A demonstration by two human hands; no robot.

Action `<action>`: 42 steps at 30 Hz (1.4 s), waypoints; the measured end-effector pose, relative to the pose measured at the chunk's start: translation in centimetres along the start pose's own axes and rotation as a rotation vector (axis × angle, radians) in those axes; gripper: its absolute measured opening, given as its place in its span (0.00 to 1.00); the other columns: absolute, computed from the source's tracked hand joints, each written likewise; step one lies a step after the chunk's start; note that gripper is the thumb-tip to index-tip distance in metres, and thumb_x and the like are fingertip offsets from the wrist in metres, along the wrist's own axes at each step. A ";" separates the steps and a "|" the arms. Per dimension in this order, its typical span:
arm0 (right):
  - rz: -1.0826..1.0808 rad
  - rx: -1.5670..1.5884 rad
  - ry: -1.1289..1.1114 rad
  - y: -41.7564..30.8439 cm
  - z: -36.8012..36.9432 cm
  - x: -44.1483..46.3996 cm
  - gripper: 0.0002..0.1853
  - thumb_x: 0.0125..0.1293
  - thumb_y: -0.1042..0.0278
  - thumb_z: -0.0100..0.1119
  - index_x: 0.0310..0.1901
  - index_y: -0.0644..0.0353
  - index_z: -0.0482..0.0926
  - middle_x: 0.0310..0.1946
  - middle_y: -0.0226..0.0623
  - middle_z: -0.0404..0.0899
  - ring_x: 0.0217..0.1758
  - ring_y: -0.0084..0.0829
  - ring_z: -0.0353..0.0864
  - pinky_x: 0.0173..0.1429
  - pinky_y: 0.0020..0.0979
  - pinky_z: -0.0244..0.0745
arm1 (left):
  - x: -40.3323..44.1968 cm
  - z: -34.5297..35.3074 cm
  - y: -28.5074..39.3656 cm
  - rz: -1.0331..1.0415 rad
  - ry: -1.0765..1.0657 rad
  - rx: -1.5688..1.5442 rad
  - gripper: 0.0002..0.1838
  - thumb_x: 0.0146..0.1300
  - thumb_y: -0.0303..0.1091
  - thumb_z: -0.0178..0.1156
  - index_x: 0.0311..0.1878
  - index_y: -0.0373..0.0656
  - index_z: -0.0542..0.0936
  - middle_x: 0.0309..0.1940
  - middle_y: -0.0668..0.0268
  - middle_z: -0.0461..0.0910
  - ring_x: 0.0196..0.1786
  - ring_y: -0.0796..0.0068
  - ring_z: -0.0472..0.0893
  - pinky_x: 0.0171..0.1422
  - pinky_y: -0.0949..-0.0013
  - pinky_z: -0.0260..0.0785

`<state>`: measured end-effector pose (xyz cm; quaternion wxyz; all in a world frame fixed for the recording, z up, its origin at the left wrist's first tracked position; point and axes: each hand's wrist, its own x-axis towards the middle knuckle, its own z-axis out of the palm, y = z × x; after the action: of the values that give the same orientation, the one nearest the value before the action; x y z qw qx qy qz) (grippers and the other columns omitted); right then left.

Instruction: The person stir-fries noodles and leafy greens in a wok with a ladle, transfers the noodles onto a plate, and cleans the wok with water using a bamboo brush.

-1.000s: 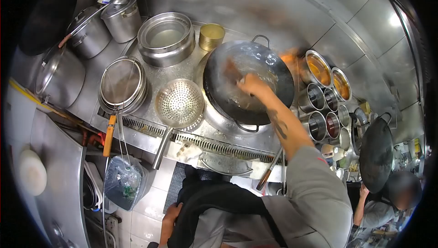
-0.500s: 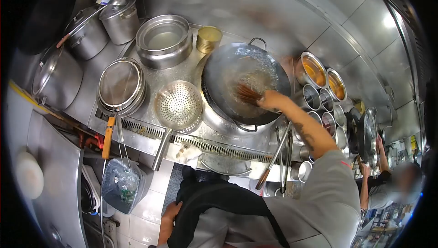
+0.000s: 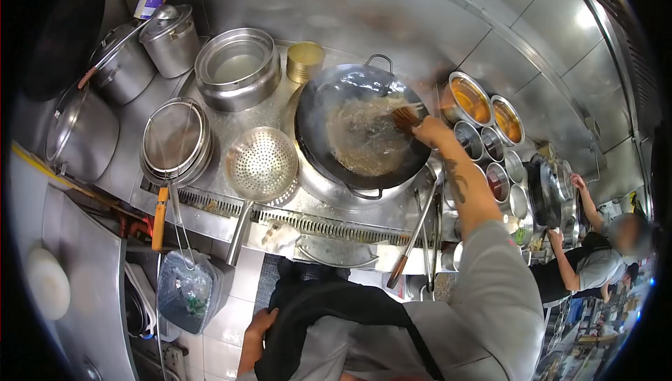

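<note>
Gripping a brush (image 3: 405, 120) inside the wok (image 3: 312, 120), the right hand (image 3: 432, 132) is at the wok's right side; below the wok, the left hand (image 3: 262, 321) rests by black cloth (image 3: 315, 309). Its grip is unclear.

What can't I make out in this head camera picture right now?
All in the head view:
Wok, floor: hidden by cloudy liquid.
Brush, held end: covered by the right hand.
Lidded pots, insides: hidden by their lids.
Far-right clutter: too small and blurred.
</note>
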<state>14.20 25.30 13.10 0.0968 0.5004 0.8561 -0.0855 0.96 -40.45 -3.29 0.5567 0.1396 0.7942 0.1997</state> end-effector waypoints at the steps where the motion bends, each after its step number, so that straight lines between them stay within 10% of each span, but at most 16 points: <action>1: -0.028 0.016 0.090 -0.3 0.4 0.4 0.27 0.56 0.46 0.59 0.32 0.71 0.83 0.32 0.59 0.81 0.38 0.46 0.85 0.43 0.41 0.79 | 4.5 1.9 -4.2 -0.018 0.010 0.031 0.34 0.60 0.56 0.53 0.51 0.27 0.77 0.47 0.38 0.78 0.54 0.44 0.77 0.58 0.56 0.69; 3: -0.222 -0.084 0.020 -1.3 2.1 -1.5 0.24 0.57 0.48 0.58 0.32 0.67 0.83 0.30 0.57 0.81 0.38 0.47 0.85 0.46 0.41 0.78 | 7.1 3.0 -7.1 -0.041 0.023 0.071 0.35 0.59 0.56 0.53 0.51 0.27 0.77 0.47 0.38 0.78 0.54 0.43 0.77 0.58 0.55 0.69; 7: 0.075 0.138 -0.147 2.0 0.1 -0.6 0.21 0.58 0.46 0.56 0.34 0.57 0.85 0.31 0.53 0.82 0.34 0.43 0.85 0.38 0.44 0.78 | 6.8 4.4 -9.7 -0.064 0.034 0.142 0.35 0.60 0.57 0.52 0.50 0.26 0.77 0.47 0.36 0.76 0.55 0.40 0.75 0.59 0.53 0.67; 8: -0.291 -0.167 0.096 5.0 4.4 8.8 0.27 0.58 0.41 0.54 0.35 0.64 0.84 0.29 0.53 0.82 0.37 0.49 0.84 0.44 0.41 0.77 | 5.9 4.9 -10.4 -0.074 0.067 0.150 0.35 0.60 0.57 0.52 0.50 0.26 0.77 0.48 0.35 0.76 0.55 0.39 0.75 0.59 0.52 0.67; 15: -0.218 0.399 0.089 -13.9 4.7 4.5 0.24 0.57 0.49 0.57 0.31 0.68 0.82 0.28 0.55 0.82 0.36 0.50 0.83 0.43 0.42 0.76 | 4.4 5.3 -9.2 -0.090 0.116 0.078 0.35 0.61 0.58 0.51 0.49 0.27 0.77 0.48 0.35 0.76 0.56 0.39 0.74 0.61 0.52 0.65; 18: -0.407 0.121 0.092 -11.9 5.5 -1.2 0.24 0.57 0.48 0.57 0.31 0.68 0.82 0.29 0.55 0.81 0.36 0.50 0.83 0.43 0.43 0.77 | 5.1 5.1 -9.4 -0.088 0.110 0.075 0.36 0.61 0.59 0.51 0.49 0.27 0.77 0.48 0.35 0.76 0.56 0.39 0.74 0.61 0.52 0.65; 27: -0.039 0.124 0.054 -9.1 4.3 2.7 0.25 0.58 0.47 0.57 0.35 0.67 0.83 0.31 0.55 0.82 0.35 0.47 0.84 0.42 0.43 0.79 | 6.5 3.9 -7.6 -0.055 0.063 0.124 0.38 0.60 0.59 0.52 0.50 0.25 0.76 0.50 0.34 0.75 0.57 0.40 0.74 0.63 0.53 0.65; 33: -0.023 0.159 -0.438 -0.9 -2.0 -4.4 0.27 0.55 0.44 0.60 0.33 0.68 0.83 0.29 0.56 0.82 0.31 0.50 0.83 0.39 0.39 0.79 | 8.9 4.4 -10.1 -0.028 0.067 0.121 0.37 0.60 0.59 0.52 0.50 0.25 0.77 0.49 0.34 0.75 0.56 0.40 0.75 0.60 0.54 0.67; 42: 0.033 0.037 -0.120 2.4 0.8 -2.9 0.27 0.54 0.44 0.59 0.34 0.66 0.84 0.35 0.55 0.82 0.41 0.51 0.83 0.48 0.42 0.77 | 5.6 2.1 -4.8 -0.121 -0.017 0.260 0.35 0.60 0.57 0.52 0.47 0.26 0.78 0.44 0.36 0.78 0.53 0.41 0.77 0.58 0.54 0.68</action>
<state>17.78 23.87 12.93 0.1399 0.5101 0.8387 -0.1294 1.04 -41.84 -10.84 0.5518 0.1641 0.8155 0.0597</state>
